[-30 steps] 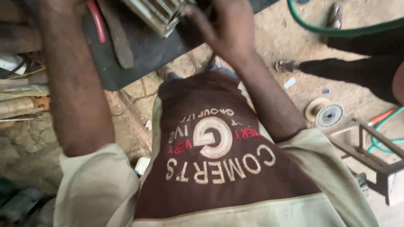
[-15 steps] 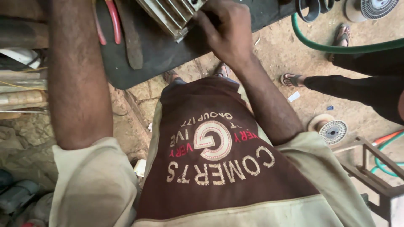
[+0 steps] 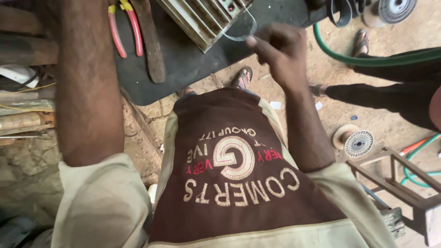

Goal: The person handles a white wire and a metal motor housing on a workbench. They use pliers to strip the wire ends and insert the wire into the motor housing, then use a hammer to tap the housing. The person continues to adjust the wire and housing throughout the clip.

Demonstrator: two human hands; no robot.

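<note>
I am pinching a thin, clear curved strip (image 3: 242, 28) in my closed right hand (image 3: 280, 50), just beside the ribbed grey metal housing (image 3: 202, 18), while my left hand is lying out of view.

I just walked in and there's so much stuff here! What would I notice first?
First, the right hand near the top, pinching a thin clear strip beside a ribbed grey metal block on the dark bench. To the left lie red-handled pliers. On the sandy floor at right sit a wire spool and a green hose.
</note>
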